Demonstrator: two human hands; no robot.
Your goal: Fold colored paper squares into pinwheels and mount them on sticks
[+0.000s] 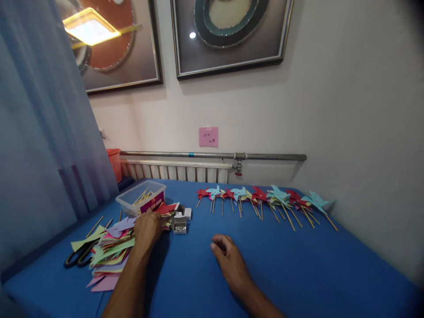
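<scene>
The pile of colored paper is at the lower left of the frame, on the blue desk. Its long side runs up and down, leaning a bit to the right at the top. Some red paper lies left of the middle, with its long way going sideways and one end pointing right.

The left hand is bent over and touches the papers next to the red ones. Its fingertips are hidden, so I can't tell how far open it is or if it has hold of any. The right hand is near the bottom middle. It is half open, its fingers curl, and I see nothing in it.

The pinwheels make a row at the middle right. Most of their sticks point down, many slanting to the right.
</scene>
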